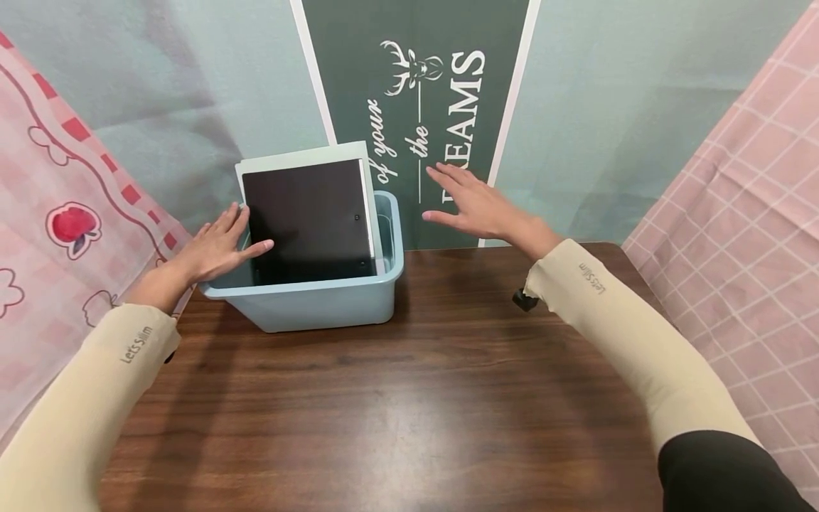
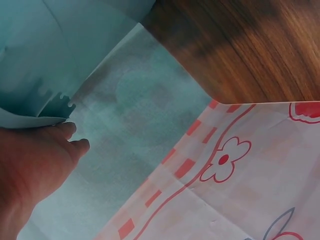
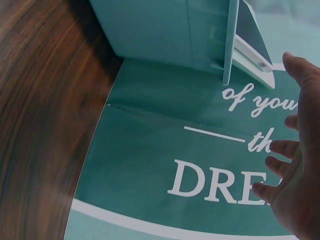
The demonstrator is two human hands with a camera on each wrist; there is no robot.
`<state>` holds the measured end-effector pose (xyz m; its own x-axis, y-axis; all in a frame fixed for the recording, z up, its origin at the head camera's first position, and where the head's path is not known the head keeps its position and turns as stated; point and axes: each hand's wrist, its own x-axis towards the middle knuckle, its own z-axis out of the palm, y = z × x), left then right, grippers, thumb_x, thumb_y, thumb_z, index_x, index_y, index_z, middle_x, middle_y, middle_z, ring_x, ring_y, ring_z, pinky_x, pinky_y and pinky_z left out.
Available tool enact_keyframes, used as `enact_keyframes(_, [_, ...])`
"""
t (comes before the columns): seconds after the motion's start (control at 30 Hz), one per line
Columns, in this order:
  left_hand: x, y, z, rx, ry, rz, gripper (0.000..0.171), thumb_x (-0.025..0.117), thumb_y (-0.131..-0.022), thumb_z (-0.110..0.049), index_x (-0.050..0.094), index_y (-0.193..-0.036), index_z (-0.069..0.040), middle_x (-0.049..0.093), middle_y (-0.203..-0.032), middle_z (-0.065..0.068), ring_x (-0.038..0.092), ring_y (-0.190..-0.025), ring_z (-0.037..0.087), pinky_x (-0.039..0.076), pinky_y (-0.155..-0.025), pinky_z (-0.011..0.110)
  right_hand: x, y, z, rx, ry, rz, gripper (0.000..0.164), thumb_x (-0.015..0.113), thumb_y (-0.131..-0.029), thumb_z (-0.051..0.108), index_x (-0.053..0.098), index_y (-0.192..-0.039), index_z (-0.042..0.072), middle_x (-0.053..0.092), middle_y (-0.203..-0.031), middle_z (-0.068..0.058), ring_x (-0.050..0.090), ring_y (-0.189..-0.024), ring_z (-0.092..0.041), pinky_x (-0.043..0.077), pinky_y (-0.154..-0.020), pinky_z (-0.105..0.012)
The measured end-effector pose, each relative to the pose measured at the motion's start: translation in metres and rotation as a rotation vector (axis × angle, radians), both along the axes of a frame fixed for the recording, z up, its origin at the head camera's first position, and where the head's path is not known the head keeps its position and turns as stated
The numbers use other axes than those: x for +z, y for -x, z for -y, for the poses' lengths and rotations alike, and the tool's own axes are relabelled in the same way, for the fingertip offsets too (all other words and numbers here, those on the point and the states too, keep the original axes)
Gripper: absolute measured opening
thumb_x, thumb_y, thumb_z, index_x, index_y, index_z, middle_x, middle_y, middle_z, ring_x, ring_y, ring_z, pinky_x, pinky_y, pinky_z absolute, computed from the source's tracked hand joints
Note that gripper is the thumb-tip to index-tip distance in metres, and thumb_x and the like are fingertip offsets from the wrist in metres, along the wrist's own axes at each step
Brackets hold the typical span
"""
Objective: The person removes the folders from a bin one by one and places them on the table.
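A light blue plastic bin [image 1: 326,306] stands at the back of the table, left of the middle. Leaning upright in it is a flat black panel [image 1: 307,220] with a white right edge, and behind that a pale mint board [image 1: 303,155] rises above the rim. My left hand [image 1: 217,245] is at the bin's left rim, fingers extended and thumb pointing in toward the panel. In the left wrist view, the fingertips of that hand [image 2: 42,160] lie right at the rim. To the right of the bin, my right hand [image 1: 473,203] hovers with fingers extended, holding nothing.
The brown wooden table [image 1: 397,412] fills the foreground. Behind it hangs a blue-green cloth [image 1: 640,107] with a dark lettered panel. Pink patterned cloth [image 1: 77,163] borders the left side, and pink checked cloth [image 1: 748,178] the right.
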<state>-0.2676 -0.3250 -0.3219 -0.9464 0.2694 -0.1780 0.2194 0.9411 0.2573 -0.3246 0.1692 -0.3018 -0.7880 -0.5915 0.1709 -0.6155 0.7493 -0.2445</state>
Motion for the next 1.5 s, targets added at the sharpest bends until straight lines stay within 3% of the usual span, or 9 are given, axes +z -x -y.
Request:
enact_keyframes(0.5, [-0.006, 0.004, 0.001, 0.000, 0.018, -0.035, 0.102, 0.036, -0.106, -0.070, -0.011, -0.168, -0.004, -0.016, -0.175, 0.023, -0.006, -0.162, 0.046, 0.001, -0.126, 0.070, -0.008, 0.009, 0.025, 0.028, 0.123, 0.086, 0.092, 0.054, -0.102, 0.067, 0.017, -0.172, 0.022, 0.018, -0.178, -0.007, 0.016, -0.164, -0.027, 0.017, -0.130, -0.058])
enact_keyframes(1.07, [-0.005, 0.004, -0.001, -0.005, 0.032, -0.036, 0.102, 0.038, -0.106, -0.070, -0.012, -0.167, -0.003, -0.016, -0.174, 0.025, -0.004, -0.162, 0.047, 0.004, -0.127, 0.067, -0.014, 0.013, 0.062, 0.148, 0.239, 0.142, 0.089, 0.056, -0.102, 0.063, 0.023, -0.171, 0.018, 0.021, -0.177, -0.009, 0.017, -0.164, -0.024, 0.018, -0.131, -0.051])
enact_keyframes(1.5, [-0.008, 0.003, -0.002, -0.005, 0.045, -0.042, 0.104, 0.038, -0.106, -0.070, -0.011, -0.166, 0.000, -0.016, -0.174, 0.026, -0.004, -0.161, 0.048, 0.004, -0.127, 0.068, -0.011, 0.012, 0.101, 0.164, 0.273, 0.186, 0.086, 0.064, -0.101, 0.056, 0.024, -0.171, 0.025, 0.009, -0.179, -0.006, 0.008, -0.165, -0.019, 0.020, -0.131, -0.050])
